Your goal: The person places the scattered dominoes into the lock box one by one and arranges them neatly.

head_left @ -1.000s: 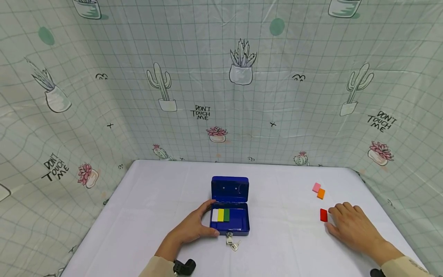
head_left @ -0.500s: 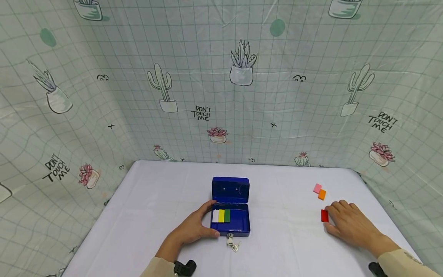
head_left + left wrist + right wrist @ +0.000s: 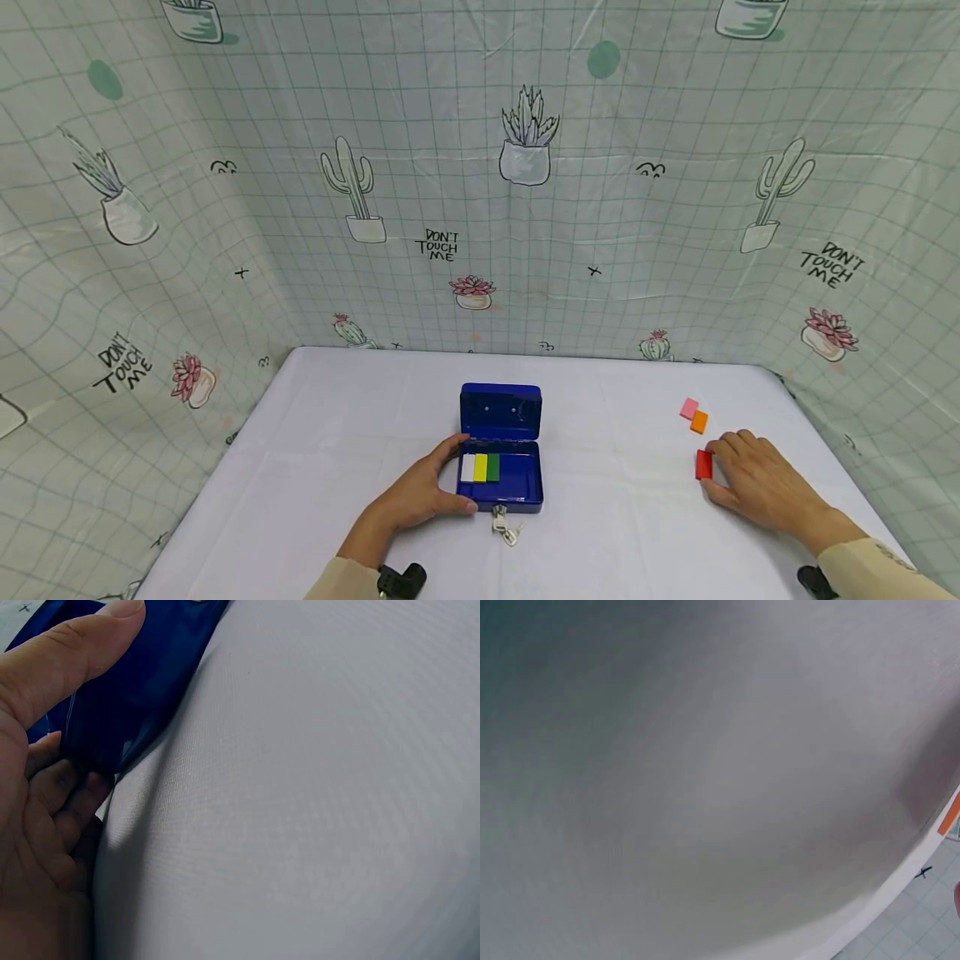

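Note:
A small blue metal cash box (image 3: 521,477) stands on the table with its lid (image 3: 500,410) raised. Inside, at the left, a white block (image 3: 467,467), a yellow block (image 3: 480,467) and a green block (image 3: 492,467) lie side by side. My left hand (image 3: 412,497) grips the box's left end, thumb at the front corner and fingers at the back; the left wrist view shows the thumb against the blue wall (image 3: 139,682). Far to the right, my right hand (image 3: 765,483) pinches a red block (image 3: 703,465) between thumb and fingertips, low over the table.
Beyond the red block lie a pink block (image 3: 689,407) and an orange block (image 3: 699,422), overlapping in view. A padlock (image 3: 499,521) with keys (image 3: 511,536) hangs at the box's front. A printed curtain (image 3: 420,108) surrounds the white table (image 3: 360,400).
My right hand has closed in on the red block from the right and now has its thumb and fingers on it. The left hand stays on the box.

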Available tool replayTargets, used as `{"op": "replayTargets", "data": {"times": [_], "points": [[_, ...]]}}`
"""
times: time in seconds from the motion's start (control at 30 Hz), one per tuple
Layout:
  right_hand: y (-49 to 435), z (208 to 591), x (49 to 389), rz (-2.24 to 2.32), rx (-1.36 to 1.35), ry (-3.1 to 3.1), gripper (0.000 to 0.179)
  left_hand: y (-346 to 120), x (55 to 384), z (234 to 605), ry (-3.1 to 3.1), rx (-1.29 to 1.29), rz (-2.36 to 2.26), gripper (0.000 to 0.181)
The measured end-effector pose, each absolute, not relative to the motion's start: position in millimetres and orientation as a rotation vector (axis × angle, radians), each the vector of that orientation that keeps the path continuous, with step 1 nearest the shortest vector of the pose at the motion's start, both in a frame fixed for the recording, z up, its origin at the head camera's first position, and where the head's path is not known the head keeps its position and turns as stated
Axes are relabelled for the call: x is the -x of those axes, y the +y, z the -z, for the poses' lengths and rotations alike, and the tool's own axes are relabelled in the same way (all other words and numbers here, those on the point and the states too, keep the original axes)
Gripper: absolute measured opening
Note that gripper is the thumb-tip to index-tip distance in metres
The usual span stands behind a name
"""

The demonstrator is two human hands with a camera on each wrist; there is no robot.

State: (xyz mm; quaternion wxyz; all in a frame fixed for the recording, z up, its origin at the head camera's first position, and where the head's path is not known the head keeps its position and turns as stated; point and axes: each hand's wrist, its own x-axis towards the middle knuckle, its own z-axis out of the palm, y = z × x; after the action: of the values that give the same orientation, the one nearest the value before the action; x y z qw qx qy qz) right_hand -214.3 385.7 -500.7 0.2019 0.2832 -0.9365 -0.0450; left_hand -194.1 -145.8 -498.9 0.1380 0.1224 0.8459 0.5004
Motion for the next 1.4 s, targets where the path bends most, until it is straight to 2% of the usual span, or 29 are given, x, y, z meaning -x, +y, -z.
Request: {"op": "replayTargets", "data": {"times": [1.4], "points": [[333.3, 493.3, 241.7, 0.081, -0.880, -2.458, 0.040, -146.0, 197.4, 502.3, 2.439, -0.328, -1.446, 0.111]]}}
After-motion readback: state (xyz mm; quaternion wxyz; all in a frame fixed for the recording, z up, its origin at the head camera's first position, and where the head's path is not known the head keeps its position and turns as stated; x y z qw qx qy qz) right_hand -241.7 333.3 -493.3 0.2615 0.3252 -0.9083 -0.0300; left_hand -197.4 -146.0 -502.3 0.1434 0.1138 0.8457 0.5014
